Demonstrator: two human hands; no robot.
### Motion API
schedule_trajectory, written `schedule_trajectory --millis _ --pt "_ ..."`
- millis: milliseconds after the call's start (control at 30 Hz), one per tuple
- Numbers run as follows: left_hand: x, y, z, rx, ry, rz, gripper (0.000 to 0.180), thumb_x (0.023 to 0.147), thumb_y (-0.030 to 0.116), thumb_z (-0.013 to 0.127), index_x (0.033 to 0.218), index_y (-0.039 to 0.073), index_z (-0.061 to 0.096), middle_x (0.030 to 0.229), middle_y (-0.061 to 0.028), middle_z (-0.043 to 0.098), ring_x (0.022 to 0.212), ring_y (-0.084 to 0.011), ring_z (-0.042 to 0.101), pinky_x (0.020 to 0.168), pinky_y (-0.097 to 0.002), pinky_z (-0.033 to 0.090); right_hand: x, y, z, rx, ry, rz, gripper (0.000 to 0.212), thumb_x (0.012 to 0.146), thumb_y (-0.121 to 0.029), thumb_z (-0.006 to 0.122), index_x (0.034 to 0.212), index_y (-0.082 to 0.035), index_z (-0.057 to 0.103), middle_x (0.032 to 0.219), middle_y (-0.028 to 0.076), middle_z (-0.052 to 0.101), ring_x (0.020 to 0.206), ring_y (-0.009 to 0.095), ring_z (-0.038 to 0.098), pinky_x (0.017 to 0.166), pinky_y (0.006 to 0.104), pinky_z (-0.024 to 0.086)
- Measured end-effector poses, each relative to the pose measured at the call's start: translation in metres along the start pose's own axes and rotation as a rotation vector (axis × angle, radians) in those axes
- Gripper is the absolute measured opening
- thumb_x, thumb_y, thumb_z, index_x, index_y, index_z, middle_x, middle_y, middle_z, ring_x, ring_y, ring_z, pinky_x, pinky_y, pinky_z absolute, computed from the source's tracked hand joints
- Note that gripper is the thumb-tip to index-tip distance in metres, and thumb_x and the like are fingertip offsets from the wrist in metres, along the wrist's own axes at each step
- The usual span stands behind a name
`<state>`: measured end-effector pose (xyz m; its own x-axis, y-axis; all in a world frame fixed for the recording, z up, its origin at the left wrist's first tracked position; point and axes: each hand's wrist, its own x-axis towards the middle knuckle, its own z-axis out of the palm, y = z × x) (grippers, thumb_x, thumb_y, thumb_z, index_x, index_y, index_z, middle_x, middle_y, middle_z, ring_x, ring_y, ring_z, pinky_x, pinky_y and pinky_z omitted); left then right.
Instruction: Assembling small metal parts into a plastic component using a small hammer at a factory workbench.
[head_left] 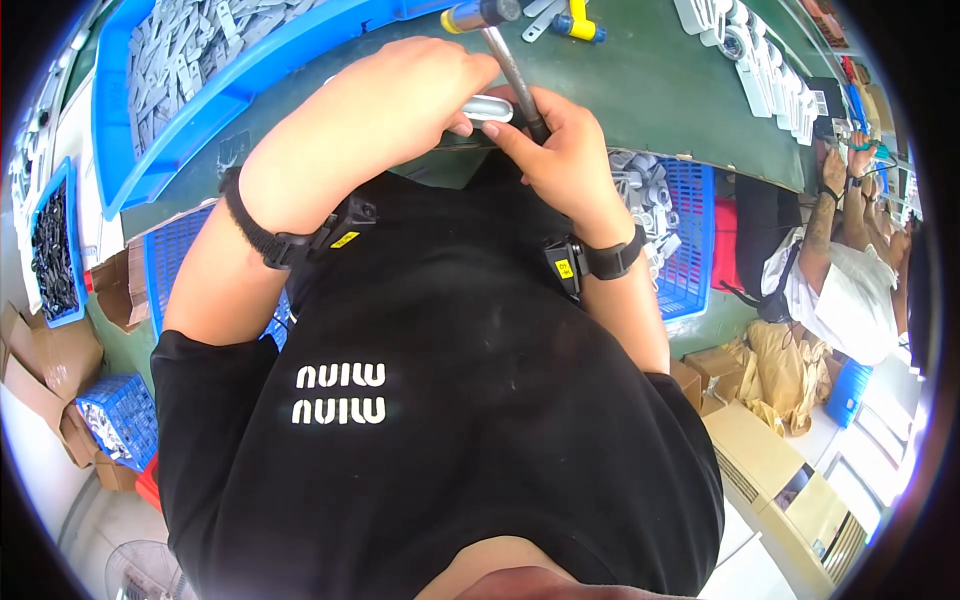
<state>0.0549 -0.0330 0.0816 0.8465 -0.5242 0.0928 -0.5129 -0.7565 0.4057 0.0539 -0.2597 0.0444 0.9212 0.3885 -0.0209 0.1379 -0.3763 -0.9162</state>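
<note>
Over the green bench, my left hand [450,85] is closed on one end of a pale, oblong hollow part [489,108] with rounded ends. My right hand [566,150] is wrapped around the dark grip of a hammer [512,66], and its thumb rests against the near side of that same part. The hammer tilts away from me; its head has a yellow-banded face and a dark face. Some fingers of both hands are hidden behind the part and the handle.
A large blue tray [118,150] of flat grey strips stands at the left. A second, yellow-and-blue hammer [578,24] lies farther back beside loose strips [543,20]. White parts [755,80] line the right. A blue basket [690,240] sits below the bench; a co-worker's arm [820,225] shows at right.
</note>
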Motion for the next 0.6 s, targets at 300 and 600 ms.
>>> schedule_trajectory --millis 300,600 --pt "-0.005 -0.012 0.002 -0.274 0.033 0.106 0.037 0.085 0.008 0.081 0.121 0.008 0.073 0.104 -0.0197 0.076 0.105 -0.0442 0.071 0.089 -0.0523 0.057 -0.001 -0.002 0.005 0.065 -0.016 0.119 0.025 0.099 -0.010 0.078 0.122 -0.002 0.075 0.087 -0.001 0.073 0.070 0.004 0.060 0.059 0.0257 0.049" --pt "-0.025 0.004 -0.010 -0.221 0.186 0.114 0.022 0.089 0.016 0.071 0.092 -0.003 0.079 0.085 -0.0236 0.075 0.081 -0.0397 0.075 0.076 -0.0459 0.060 -0.011 0.006 0.018 -0.027 0.185 0.075 0.032 0.099 -0.009 0.079 0.128 0.001 0.070 0.078 0.000 0.068 0.053 0.005 0.056 0.048 0.0222 0.043"
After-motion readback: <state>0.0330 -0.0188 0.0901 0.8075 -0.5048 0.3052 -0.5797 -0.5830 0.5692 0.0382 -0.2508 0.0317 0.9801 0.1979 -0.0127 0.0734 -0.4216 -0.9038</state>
